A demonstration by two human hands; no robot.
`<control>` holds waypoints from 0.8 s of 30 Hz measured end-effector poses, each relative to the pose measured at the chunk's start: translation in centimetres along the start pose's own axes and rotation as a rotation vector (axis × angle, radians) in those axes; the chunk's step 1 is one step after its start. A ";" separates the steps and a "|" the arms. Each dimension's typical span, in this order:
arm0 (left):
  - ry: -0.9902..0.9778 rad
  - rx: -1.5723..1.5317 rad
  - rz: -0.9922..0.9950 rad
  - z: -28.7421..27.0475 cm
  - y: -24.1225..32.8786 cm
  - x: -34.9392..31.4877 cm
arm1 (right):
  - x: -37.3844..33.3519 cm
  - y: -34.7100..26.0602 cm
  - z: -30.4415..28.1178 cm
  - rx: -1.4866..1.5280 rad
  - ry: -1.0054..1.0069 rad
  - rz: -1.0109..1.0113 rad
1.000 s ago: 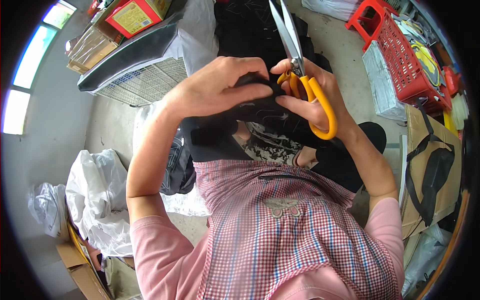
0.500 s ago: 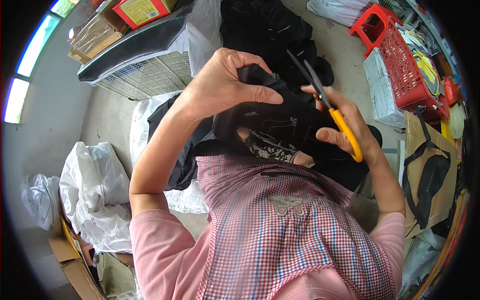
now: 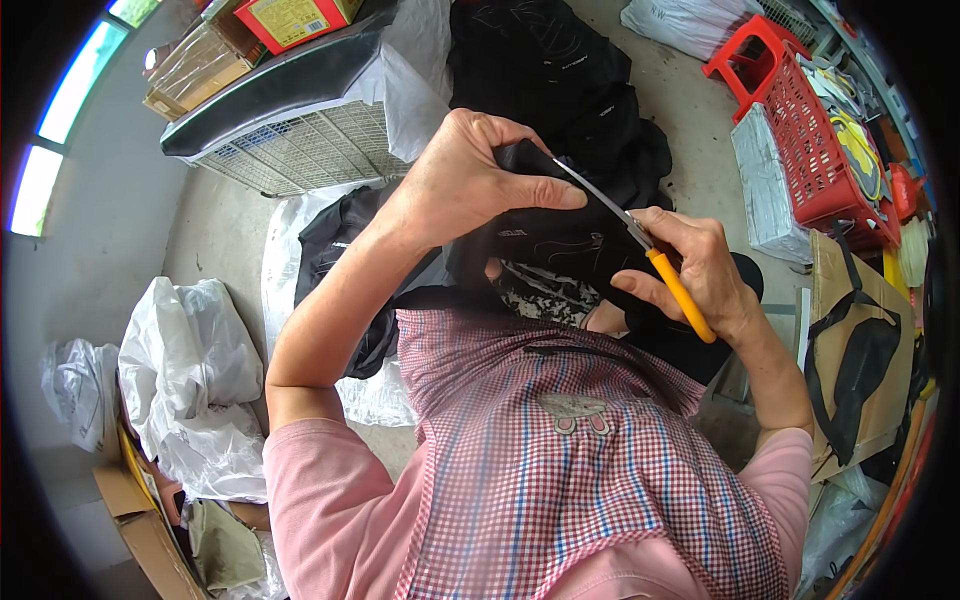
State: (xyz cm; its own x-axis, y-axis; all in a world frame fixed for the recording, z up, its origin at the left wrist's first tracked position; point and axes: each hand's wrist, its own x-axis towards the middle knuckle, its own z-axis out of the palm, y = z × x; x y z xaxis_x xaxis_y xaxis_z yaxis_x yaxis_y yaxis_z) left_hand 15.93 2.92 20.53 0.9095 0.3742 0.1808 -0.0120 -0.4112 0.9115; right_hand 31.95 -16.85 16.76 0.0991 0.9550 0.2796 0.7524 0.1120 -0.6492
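My left hand (image 3: 478, 178) pinches the edge of a black fabric piece (image 3: 550, 235) between thumb and fingers, raised over my lap. The cloth carries small pale prints and hangs below the hand. In my right hand (image 3: 690, 265) are scissors with orange handles (image 3: 680, 295), fingers in the grips. Their grey blades lie close together, and the tips reach the cloth's edge beside my left thumb. Whether the tips touch the cloth I cannot tell. A checked apron (image 3: 560, 430) covers my lap.
More black garments (image 3: 545, 60) are heaped on the floor ahead. To the right stand a red plastic basket (image 3: 815, 150) and a cardboard piece (image 3: 865, 350) with a black strap. White plastic bags (image 3: 190, 390) lie at the left, below a wire-mesh crate (image 3: 300, 150).
The scissors' blades have closed together and their tips have moved left and down to the cloth's edge by my left thumb. My left hand has shifted slightly right with the cloth.
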 end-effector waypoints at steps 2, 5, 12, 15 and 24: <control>0.001 -0.016 -0.024 0.1 0.1 0.0 | 0.3 -0.4 0.2 -0.091 0.052 -0.054; 0.000 -0.032 -0.048 0.2 0.2 -0.1 | 0.6 -0.9 0.3 -0.183 0.107 -0.106; 0.014 -0.050 -0.034 0.0 -0.6 -0.1 | 1.3 -0.6 0.2 -0.075 0.043 -0.068; 0.035 -0.091 -0.040 -0.2 -0.5 0.0 | 1.3 0.0 0.2 -0.083 0.030 -0.053; 0.329 -0.545 -0.238 -2.9 -1.1 0.2 | 4.5 -2.7 -3.8 -0.614 0.518 -0.309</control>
State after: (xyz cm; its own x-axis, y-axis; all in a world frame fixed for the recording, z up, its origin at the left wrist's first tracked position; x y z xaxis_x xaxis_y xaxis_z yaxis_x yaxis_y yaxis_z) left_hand 14.95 5.90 20.67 0.7409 0.6712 -0.0232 -0.1132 0.1588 0.9808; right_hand 32.86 -13.87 22.45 0.0039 0.6435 0.7654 0.9988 0.0352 -0.0347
